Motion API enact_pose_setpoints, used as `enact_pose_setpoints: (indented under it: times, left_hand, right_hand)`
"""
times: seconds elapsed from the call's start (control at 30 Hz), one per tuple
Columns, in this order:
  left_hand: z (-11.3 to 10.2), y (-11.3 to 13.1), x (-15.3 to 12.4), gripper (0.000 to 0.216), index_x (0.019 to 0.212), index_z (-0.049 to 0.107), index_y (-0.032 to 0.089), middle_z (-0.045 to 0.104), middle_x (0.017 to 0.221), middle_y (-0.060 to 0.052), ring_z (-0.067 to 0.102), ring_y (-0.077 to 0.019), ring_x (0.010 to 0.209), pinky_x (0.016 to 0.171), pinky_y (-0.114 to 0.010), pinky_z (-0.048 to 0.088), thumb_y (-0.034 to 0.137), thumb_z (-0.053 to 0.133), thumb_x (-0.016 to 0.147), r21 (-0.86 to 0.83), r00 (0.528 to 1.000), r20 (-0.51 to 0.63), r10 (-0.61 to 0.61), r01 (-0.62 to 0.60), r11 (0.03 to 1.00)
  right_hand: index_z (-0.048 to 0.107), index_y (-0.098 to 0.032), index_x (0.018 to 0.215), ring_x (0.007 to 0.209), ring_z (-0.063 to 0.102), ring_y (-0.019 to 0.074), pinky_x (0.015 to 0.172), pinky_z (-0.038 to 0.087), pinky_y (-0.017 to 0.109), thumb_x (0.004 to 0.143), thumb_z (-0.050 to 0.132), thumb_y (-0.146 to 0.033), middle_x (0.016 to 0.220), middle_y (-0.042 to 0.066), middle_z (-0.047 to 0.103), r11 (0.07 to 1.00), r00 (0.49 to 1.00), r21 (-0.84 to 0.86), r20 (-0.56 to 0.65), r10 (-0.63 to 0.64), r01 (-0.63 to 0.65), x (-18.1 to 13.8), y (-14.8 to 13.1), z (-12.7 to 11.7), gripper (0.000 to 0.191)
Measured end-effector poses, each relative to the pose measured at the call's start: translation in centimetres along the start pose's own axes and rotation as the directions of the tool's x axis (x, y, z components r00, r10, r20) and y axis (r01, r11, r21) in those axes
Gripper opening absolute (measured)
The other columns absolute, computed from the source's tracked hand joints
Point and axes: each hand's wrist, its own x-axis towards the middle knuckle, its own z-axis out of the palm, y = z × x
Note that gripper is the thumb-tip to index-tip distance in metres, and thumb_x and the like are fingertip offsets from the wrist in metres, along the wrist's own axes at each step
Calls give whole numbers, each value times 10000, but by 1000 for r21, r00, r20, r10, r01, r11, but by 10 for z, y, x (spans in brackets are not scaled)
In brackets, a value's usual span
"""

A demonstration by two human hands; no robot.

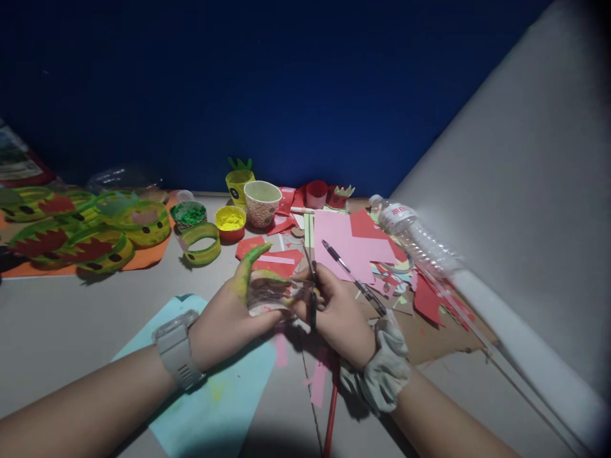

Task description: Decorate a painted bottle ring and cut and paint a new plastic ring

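My left hand (pixel 233 296), its fingers smeared green and yellow, is closed around a paper ring (pixel 267 292). The ring has a pale inside and a yellow-green edge, and part of it is hidden by my fingers. Black-handled scissors (pixel 313 299) are in my right hand (pixel 337 312), close against the ring's right side. Motion blurs the spot where they meet, so I cannot tell whether the blades touch the paper. Below my left wrist lies a light blue sheet (pixel 214 388) with yellow smudges. A black pen (pixel 353 277) rests on pink paper (pixel 334 235) beyond my right hand.
Several painted rings (pixel 98 251) with faces sit on orange paper at left. Cups of green paint (pixel 188 215) and yellow paint (pixel 230 219) stand near a patterned paper cup (pixel 262 203). A plastic bottle (pixel 415 235) lies by the right wall, beside red paper scraps (pixel 427 299).
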Motion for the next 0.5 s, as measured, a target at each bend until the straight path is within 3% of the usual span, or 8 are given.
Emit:
enact_pose_setpoints:
  times: [0.1,0.3,0.5]
  left_hand:
    - [1,4,2,790,1399,262,227,701,1160,-113,647,-270,1124,954,-428,520,207,719,755,-32,999,-23,-35,34,999]
    - [1,10,5,796,1393,266,199,706,1148,-137,686,-258,1037,899,-409,548,270,735,753,-37,997,-29,-72,70,997]
    - [1,7,5,506,1262,404,216,726,1075,-92,690,-237,1013,876,-380,550,233,654,822,-63,998,-2,-63,63,996]
  right_hand:
    - [448,-210,826,680,505,115,636,442,223,726,637,-170,786,-38,497,999,1000,40,-26,-6,7,1,0,5,218]
    - [413,-220,801,653,449,118,635,405,236,740,580,-142,740,-46,429,999,997,8,-55,-48,49,2,2,9,195]
    - [383,-216,749,637,388,113,578,312,226,700,562,-86,694,-57,386,986,986,-123,-108,-130,116,2,2,9,227]
